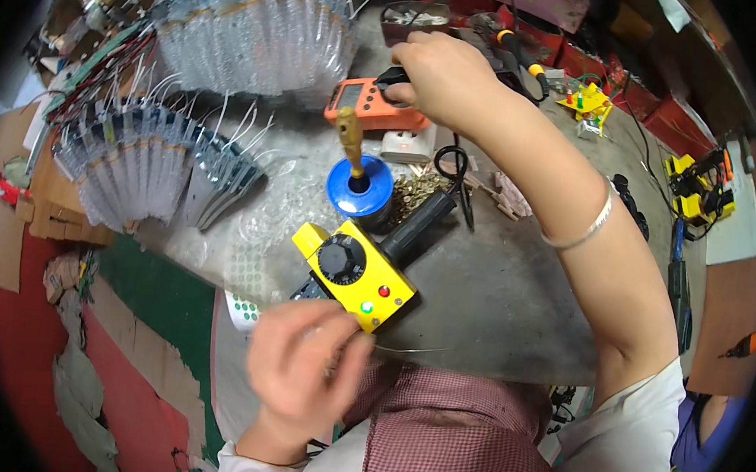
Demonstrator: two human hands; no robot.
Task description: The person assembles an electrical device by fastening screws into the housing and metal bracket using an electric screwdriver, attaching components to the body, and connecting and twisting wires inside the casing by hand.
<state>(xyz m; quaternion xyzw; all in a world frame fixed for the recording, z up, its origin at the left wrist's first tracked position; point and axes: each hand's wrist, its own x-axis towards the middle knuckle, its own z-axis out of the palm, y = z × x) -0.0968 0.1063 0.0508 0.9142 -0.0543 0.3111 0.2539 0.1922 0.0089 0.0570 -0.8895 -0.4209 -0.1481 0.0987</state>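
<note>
My right hand (447, 76) reaches across to the far side of the bench. Its thumb and fingers close around a black piece (393, 78) at the orange handheld meter (364, 105); whether that piece belongs to the meter is unclear. Close to the bench's front edge is my left hand (302, 365), blurred, with curled fingers pressed together; what they hold is hidden. A thin wire (414, 351) runs right from beside its fingertips. Just beyond sits a yellow control box (360, 274) with a black dial, a red button and a lit green light.
A blue-topped can (359, 187) with a wooden-handled brush (349, 139) stands mid-bench, beside small brass-coloured parts (415, 195). A black handle (419, 227) lies nearby. Bubble-wrapped boards with white wires (256, 42) fill the back left. Red bins (675, 124) line the far right.
</note>
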